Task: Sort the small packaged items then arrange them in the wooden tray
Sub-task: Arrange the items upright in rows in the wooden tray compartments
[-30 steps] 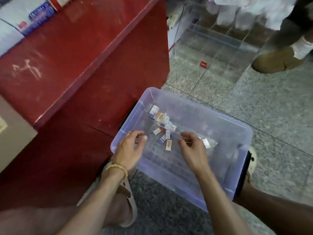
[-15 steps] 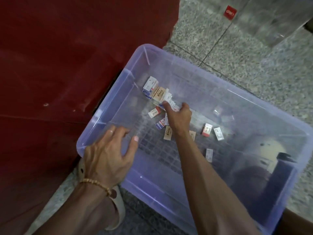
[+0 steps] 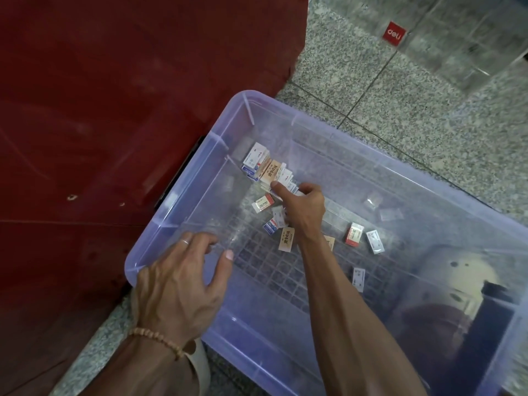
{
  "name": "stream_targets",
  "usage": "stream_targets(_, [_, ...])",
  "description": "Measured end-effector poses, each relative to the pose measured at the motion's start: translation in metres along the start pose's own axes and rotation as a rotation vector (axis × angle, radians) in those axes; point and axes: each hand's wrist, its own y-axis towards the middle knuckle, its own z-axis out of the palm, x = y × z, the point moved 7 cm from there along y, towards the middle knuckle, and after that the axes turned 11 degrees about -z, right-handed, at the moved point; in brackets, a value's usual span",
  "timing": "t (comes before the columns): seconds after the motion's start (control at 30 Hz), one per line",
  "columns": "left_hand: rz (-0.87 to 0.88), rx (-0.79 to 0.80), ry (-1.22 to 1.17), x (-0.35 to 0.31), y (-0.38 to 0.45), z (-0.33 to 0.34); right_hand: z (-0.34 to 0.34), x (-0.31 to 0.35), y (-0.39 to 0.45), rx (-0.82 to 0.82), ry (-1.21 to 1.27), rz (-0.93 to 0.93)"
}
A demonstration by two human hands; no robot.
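1. We find the plastic bin (image 3: 357,172) on the floor, stiff-walled; the left hand (image 3: 183,284) rests spread-fingered on its near-left rim, holding nothing.
2. The stacked boxes (image 3: 264,167) lie far-left, long axes running near-left to far-right.
3. The right hand (image 3: 300,207) pinches among them; we judge them light, rigid cartons, best taken across their short sides.
4. Loose boxes (image 3: 354,234) lie scattered right.

Likely a small shop: speckled granite tile floor (image 3: 428,132), dark red wooden counter (image 3: 114,110), clear acrylic display case (image 3: 457,47).
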Motion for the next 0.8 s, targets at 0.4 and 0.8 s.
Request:
stream_targets(0.4, [0.012, -0.025, -0.015, 0.0, 0.0, -0.001, 0.027, -0.013, 0.014, 0.022, -0.012, -0.086])
stream_targets(0.8, [0.018, -0.062, -0.041, -0.001, 0.0, -0.004, 0.031, 0.004, 0.009, 0.083, 0.13, -0.1])
